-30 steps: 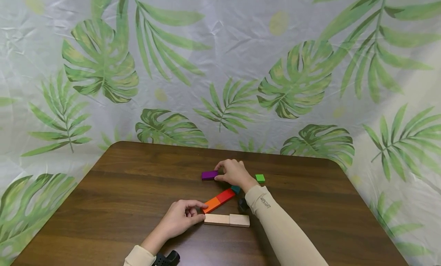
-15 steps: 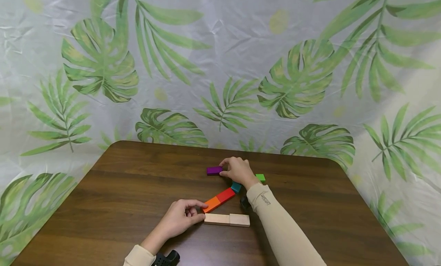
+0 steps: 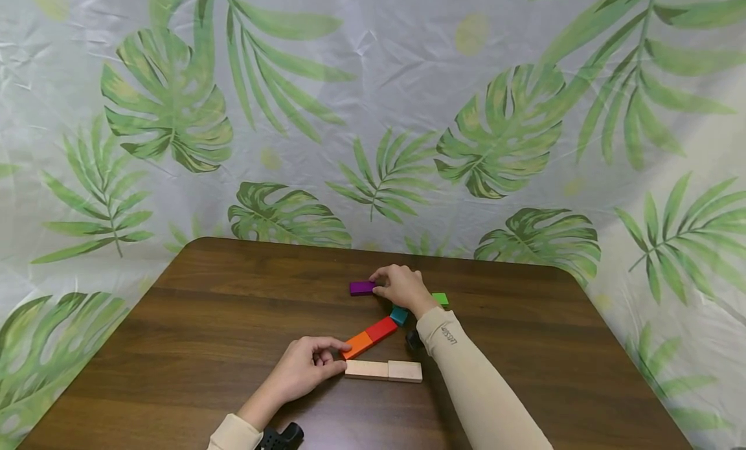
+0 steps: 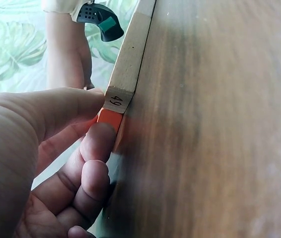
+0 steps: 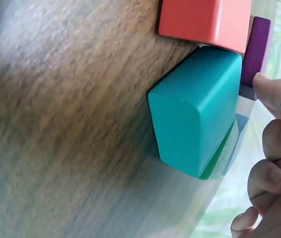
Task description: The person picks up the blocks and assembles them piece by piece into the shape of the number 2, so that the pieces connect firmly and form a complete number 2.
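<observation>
In the head view my right hand point(image 3: 404, 289) pinches the right end of a purple block point(image 3: 361, 288) near the table's back. A teal block point(image 5: 195, 111) stands between that hand and a red block point(image 3: 381, 329). Red lies end to end with an orange block point(image 3: 357, 345), forming a slanted row. My left hand point(image 3: 305, 370) grips the orange block's lower left end with bent fingers, its thumb against the end of a wooden block point(image 3: 367, 370). That wooden end carries the number 49 in the left wrist view. A second wooden block point(image 3: 405, 371) continues the line rightward.
A light green block point(image 3: 441, 299) lies right of my right hand, partly hidden by it. The brown wooden table point(image 3: 233, 320) has rounded back corners. Behind it hangs a leaf-patterned cloth point(image 3: 396, 113). A black wrist device point(image 3: 282, 437) sits under the left wrist.
Over the first half second my right hand has moved the purple block a little rightward and farther back; since then it has barely shifted. My left hand and its blocks have stayed put.
</observation>
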Tool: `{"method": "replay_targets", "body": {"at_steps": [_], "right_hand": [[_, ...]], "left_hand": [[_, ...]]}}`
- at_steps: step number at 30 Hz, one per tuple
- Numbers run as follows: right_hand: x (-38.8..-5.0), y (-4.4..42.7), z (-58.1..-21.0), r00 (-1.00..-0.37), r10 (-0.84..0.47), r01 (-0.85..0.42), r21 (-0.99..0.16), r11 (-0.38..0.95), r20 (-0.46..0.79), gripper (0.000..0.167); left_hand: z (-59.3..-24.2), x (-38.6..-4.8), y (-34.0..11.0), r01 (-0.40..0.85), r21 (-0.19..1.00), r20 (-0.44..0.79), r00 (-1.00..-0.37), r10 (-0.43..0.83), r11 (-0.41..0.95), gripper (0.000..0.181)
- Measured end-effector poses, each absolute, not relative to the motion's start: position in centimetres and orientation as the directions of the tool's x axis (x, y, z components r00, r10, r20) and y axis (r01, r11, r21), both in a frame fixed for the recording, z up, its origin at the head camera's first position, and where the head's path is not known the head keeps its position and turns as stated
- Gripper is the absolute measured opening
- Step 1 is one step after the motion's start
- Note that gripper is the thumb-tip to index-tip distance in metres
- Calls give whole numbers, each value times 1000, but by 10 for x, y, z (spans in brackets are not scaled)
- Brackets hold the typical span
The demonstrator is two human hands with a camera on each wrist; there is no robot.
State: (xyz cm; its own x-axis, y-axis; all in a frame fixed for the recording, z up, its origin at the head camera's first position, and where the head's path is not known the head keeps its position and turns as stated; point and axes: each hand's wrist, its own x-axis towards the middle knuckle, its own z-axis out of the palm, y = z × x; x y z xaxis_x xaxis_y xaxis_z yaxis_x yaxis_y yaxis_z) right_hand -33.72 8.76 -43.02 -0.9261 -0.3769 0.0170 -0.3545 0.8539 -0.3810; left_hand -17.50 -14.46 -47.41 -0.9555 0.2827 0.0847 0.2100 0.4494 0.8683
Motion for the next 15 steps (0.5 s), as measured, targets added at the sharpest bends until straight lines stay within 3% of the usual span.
{"method": "replay_targets", "body": {"at_steps": [15], "right_hand": [[-342, 85, -433, -959, -285, -266, -373, 889, 4, 21]], "left_hand": [[-474, -175, -144, 216, 864, 90, -955, 282, 455, 21]]}}
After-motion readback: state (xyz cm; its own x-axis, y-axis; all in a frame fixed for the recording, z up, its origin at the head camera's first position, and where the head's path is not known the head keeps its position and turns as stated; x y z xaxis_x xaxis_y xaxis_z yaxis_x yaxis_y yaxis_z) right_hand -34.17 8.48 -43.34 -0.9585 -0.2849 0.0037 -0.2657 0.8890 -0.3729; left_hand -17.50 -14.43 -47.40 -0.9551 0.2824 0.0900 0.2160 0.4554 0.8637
